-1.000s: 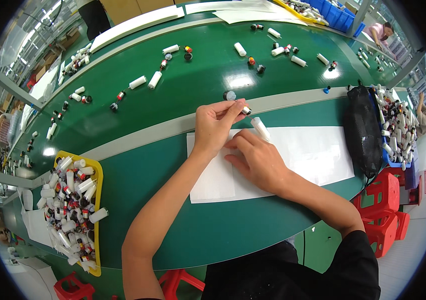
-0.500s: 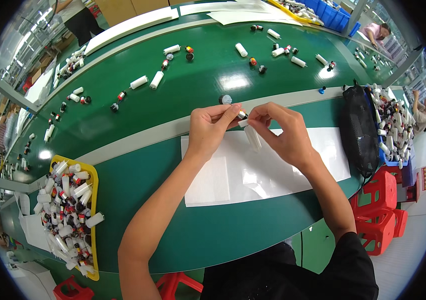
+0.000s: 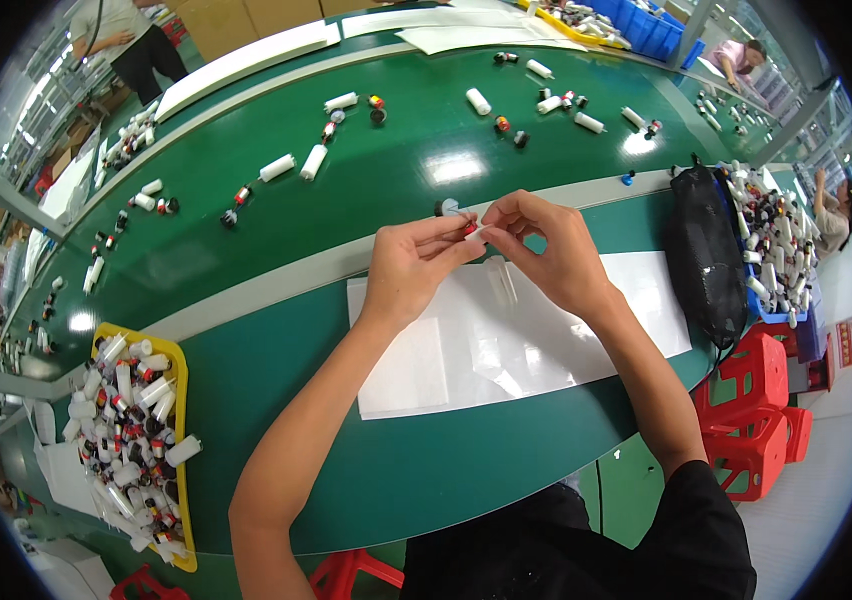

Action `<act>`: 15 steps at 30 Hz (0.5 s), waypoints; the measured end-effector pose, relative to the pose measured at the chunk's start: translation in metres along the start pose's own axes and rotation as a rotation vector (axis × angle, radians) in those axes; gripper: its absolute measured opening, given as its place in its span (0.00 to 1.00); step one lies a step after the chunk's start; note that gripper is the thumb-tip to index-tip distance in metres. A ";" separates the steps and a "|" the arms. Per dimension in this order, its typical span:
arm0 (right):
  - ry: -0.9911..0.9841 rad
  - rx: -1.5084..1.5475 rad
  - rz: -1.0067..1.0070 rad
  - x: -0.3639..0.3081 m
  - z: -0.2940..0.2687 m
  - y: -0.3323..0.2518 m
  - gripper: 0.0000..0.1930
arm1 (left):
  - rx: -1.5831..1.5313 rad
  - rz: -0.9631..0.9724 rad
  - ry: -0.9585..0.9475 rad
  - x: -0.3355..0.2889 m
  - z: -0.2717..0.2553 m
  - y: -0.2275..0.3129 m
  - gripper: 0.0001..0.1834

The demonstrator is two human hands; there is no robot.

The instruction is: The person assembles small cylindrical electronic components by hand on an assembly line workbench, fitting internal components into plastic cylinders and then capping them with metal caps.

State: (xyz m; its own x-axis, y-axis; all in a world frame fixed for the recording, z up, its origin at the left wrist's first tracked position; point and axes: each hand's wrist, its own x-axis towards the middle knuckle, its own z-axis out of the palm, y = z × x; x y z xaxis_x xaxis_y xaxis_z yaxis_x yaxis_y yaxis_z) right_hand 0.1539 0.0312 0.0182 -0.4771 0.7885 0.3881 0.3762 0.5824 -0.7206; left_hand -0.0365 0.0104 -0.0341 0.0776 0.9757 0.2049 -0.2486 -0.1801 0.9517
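Above the far edge of a white sheet (image 3: pixel 408 385), my two hands meet. Thumb and fingers of my left hand (image 3: pixel 408 268) are closed on a small cylindrical part with a red band (image 3: pixel 470 229), partly hidden by the fingertips. My right hand (image 3: pixel 558 250) pinches a small white piece (image 3: pixel 479 236) against that part; its exact kind is too small to tell. Just below the fingers shows a clear, shiny tube-like piece (image 3: pixel 503 283); whether it hangs or lies on the sheet I cannot tell. A grey round cap (image 3: pixel 448 207) sits just beyond my left fingertips.
On my left stands a yellow tray (image 3: pixel 186 400) heaped with white cylinders and small dark-and-red parts. A black mesh pouch (image 3: pixel 708 265) lies at right, beside a full blue bin (image 3: pixel 761 305). Loose cylinders dot the green belt (image 3: pixel 376 170) ahead. Red stools (image 3: pixel 746 450) stand lower right.
My hands have drawn closer together, the right shifting slightly left. The left has turned the small part, so its red band now shows by the white piece.
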 end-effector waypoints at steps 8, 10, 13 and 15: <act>-0.444 0.586 0.468 -0.006 -0.038 0.034 0.25 | 0.111 -0.010 -0.141 0.008 0.012 0.004 0.17; -0.435 0.686 0.437 -0.007 -0.040 0.031 0.25 | 0.065 0.040 -0.158 0.010 0.024 0.014 0.17; -0.419 0.774 0.412 0.000 -0.053 0.031 0.22 | 0.063 0.091 -0.165 0.019 0.031 0.018 0.18; -0.324 0.651 0.368 0.006 -0.067 0.028 0.18 | 0.079 -0.019 -0.117 0.021 0.033 0.018 0.19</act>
State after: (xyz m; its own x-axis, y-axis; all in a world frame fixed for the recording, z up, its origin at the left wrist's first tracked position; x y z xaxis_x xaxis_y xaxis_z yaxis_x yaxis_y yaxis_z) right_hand 0.2145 0.0659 0.0388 -0.6565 0.7525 -0.0527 0.0647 -0.0134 -0.9978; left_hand -0.0072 0.0234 -0.0050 0.1947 0.9586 0.2080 -0.1701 -0.1758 0.9696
